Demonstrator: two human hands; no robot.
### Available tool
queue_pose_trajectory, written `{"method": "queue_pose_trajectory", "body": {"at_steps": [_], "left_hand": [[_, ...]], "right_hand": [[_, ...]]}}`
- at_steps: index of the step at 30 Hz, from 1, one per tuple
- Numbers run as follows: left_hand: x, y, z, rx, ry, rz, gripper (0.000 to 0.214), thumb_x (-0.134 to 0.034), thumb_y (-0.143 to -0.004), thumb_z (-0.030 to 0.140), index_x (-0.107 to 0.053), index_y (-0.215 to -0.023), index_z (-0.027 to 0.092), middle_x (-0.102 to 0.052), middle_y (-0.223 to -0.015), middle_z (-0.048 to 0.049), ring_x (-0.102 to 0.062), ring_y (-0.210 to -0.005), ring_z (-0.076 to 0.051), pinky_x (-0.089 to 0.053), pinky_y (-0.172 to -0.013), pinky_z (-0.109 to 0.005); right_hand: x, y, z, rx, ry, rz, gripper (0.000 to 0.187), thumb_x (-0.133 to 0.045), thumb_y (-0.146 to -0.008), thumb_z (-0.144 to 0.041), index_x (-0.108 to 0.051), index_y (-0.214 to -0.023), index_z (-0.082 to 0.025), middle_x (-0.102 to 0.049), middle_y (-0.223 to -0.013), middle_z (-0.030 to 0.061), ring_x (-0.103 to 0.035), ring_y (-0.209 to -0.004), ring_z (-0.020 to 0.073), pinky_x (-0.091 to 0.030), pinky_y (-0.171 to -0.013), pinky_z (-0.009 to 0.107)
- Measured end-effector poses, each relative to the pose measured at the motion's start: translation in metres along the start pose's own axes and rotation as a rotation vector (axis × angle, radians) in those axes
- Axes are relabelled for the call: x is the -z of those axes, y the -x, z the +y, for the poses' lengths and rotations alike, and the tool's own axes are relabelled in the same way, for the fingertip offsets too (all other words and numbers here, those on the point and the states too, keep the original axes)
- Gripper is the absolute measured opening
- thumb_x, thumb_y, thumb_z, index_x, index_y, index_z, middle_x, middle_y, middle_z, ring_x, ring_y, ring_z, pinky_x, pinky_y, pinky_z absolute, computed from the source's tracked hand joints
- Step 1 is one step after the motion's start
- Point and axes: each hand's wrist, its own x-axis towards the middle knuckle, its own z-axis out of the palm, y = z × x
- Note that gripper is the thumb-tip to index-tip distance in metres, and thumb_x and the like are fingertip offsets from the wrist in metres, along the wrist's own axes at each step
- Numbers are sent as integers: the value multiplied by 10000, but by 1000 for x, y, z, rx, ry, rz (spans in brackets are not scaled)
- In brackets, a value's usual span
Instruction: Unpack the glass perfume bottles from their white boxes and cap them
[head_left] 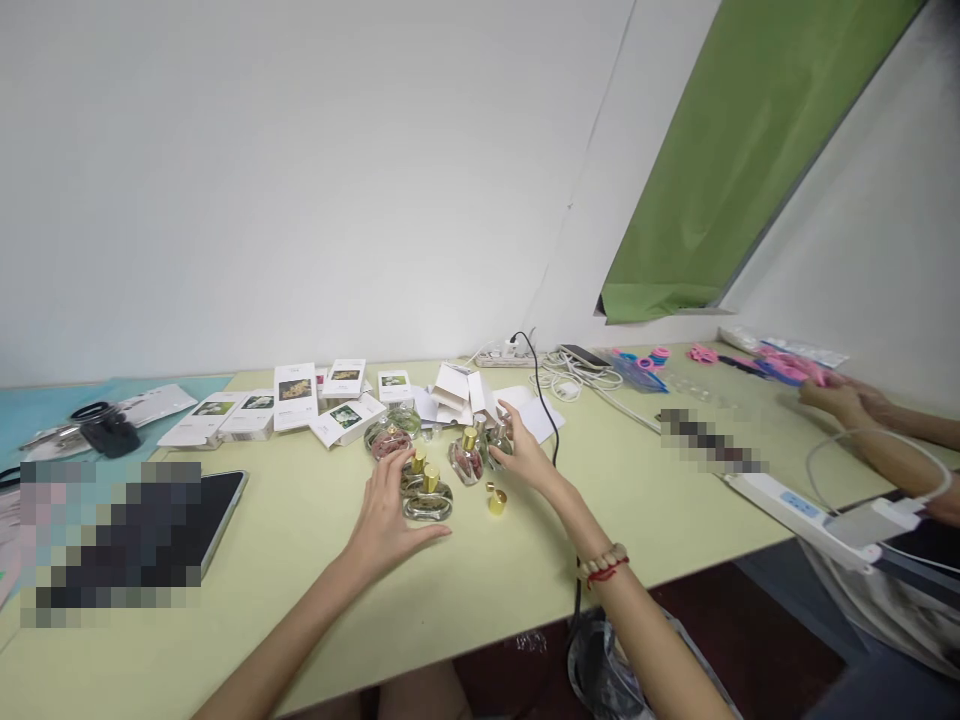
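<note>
Several clear glass perfume bottles with gold necks stand close together in the middle of the table. My left hand (384,515) is open beside the nearest perfume bottle (428,503), its thumb stretched out in front and its fingers reaching over the left side. My right hand (526,458) has its thumb and fingers around a glass perfume bottle (498,437) at the right of the group, which they partly hide. Between the hands stands a perfume bottle with a pinkish look (466,462). A loose gold cap (497,503) lies in front, with a smaller gold piece beside it.
White printed boxes (295,396) lie behind the bottles, beside opened cartons (454,388). At left lies a dark tablet (223,510), partly blurred. A black cable (538,385) runs over the table. Power strips and another person's hands (836,400) with pink items are at right.
</note>
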Motion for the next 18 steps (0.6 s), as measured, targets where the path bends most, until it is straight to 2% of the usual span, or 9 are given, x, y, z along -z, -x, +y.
{"method": "queue_pose_trajectory", "body": {"at_steps": [1, 3, 6, 7, 9, 13, 16, 18], "left_hand": [[-7, -6, 1, 32, 10, 11, 943, -710, -534, 519, -247, -1295, 210, -356, -1290, -145, -345, -1202, -312, -306, -958, -480], [-17, -15, 0, 135, 42, 15, 960, -719, -518, 507, -240, -1296, 210, -420, -1230, -143, -425, -1130, -309, -357, -902, -474], [-23, -22, -3, 204, 89, -24, 787, -710, -544, 470, -368, -1193, 184, -522, -1093, -108, -523, -991, -262, -421, -817, -412], [-22, -22, -4, 195, 94, -52, 686, -700, -559, 464, -424, -1117, 174, -545, -1047, -94, -540, -949, -244, -433, -794, -388], [-19, -20, -1, 164, 98, -112, 523, -679, -586, 455, -480, -976, 168, -576, -955, -64, -563, -863, -209, -450, -747, -343], [-11, -10, 12, 163, 44, -189, 470, -639, -631, 460, -483, -981, 187, -600, -898, -41, -580, -790, -193, -449, -674, -302], [-12, -2, 22, 200, -67, -209, 478, -625, -628, 503, -501, -982, 206, -612, -913, -43, -588, -791, -217, -438, -631, -304], [-15, 3, 25, 203, -93, -213, 469, -627, -624, 506, -506, -972, 217, -617, -888, -31, -591, -766, -213, -434, -620, -302]], "right_hand": [[3, 5, 0, 14, -53, 17, 752, -548, -728, -305, -159, -1359, -177, -489, -1171, 130, -511, -1033, 208, -425, -804, 339], [10, 22, -4, 19, -83, 133, 751, -571, -718, -369, -203, -1344, -180, -416, -1248, 143, -459, -1104, 223, -400, -874, 377], [14, 57, -17, -9, -50, 327, 546, -561, -734, -415, -412, -1207, -184, -492, -1145, 116, -491, -1037, 231, -403, -873, 394], [13, 68, -21, -29, -49, 322, 467, -555, -741, -414, -465, -1143, -192, -521, -1090, 102, -523, -964, 221, -435, -818, 375], [6, 85, -26, -60, -58, 233, 411, -560, -737, -395, -500, -1105, -220, -531, -1069, 80, -556, -819, 189, -470, -712, 339], [-14, 97, -24, -77, -120, 56, 324, -500, -778, -320, -524, -1091, -240, -546, -1044, 59, -559, -687, 156, -482, -686, 331], [-26, 97, -19, -84, -152, 43, 266, -449, -806, -286, -540, -1050, -230, -573, -949, 53, -566, -702, 170, -479, -705, 339], [-29, 99, -18, -101, -143, 85, 276, -425, -821, -277, -519, -1077, -237, -567, -977, 54, -570, -722, 173, -476, -715, 339]]}}
